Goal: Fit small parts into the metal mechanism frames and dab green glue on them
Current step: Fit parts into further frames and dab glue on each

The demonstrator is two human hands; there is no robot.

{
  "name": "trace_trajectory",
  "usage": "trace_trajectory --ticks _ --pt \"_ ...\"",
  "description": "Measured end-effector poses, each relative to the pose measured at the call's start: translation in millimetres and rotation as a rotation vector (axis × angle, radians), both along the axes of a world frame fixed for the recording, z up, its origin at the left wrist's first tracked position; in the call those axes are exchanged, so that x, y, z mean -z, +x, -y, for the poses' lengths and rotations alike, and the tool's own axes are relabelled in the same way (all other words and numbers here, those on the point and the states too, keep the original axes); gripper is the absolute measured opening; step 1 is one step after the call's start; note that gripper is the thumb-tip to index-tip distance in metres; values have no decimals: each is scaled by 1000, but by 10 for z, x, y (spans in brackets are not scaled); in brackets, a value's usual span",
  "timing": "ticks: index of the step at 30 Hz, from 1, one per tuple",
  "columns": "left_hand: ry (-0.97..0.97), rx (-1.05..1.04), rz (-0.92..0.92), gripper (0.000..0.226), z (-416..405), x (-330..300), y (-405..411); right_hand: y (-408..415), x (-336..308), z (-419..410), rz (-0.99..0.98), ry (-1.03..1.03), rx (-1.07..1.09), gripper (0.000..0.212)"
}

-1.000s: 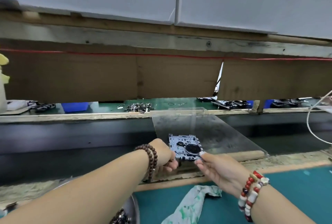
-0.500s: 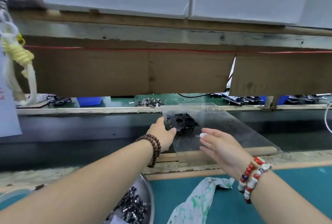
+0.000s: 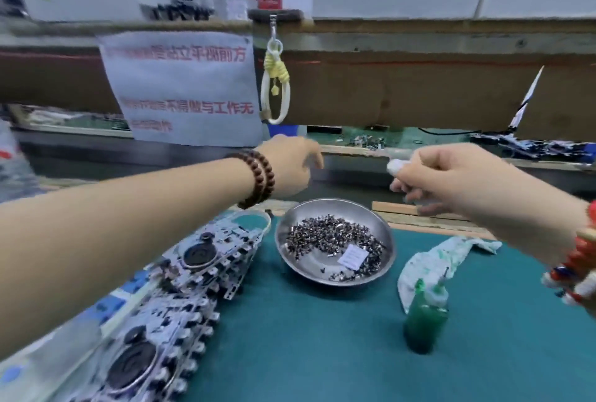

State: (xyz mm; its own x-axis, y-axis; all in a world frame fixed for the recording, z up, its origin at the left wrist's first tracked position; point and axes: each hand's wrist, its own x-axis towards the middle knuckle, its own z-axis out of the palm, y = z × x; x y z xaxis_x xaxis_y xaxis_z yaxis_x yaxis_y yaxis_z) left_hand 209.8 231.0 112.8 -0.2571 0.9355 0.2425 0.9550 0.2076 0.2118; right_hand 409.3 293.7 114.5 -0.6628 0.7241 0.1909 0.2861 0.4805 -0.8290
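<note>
Both arms bare, no sleeves. Left hand [image 3: 292, 169]: double loop of dark brown wooden beads [image 3: 256, 177] at the wrist. Right hand [image 3: 451, 176]: red-and-white bead bracelet [image 3: 577, 269], white cot on one of the fingers [image 3: 395, 166].

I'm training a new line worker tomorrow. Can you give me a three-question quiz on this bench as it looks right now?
1. True or false: the left hand holds a frame.
2. The small parts lie in: A) a blue box, B) the metal bowl, C) on the cloth.
3. Fill in: the glue bottle stands on the mat, near the ____ hand's side.

Key: 1 false, it holds nothing visible; the frames lie stacked beneath that arm. 2 B. 3 right; the right hand hovers above.
</note>
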Motion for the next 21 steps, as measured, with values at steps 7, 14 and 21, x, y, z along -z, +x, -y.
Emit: trace_trajectory --ticks 7,14,21 --pt "-412 -273 -45 70 851 335 -576 -582 121 781 347 471 -142 16" --pt "-544 -269 123 111 912 817 -614 -983 572 559 670 508 -17 22" --pt "-413 -315 160 105 833 884 -668 -958 920 213 975 387 -55 35"
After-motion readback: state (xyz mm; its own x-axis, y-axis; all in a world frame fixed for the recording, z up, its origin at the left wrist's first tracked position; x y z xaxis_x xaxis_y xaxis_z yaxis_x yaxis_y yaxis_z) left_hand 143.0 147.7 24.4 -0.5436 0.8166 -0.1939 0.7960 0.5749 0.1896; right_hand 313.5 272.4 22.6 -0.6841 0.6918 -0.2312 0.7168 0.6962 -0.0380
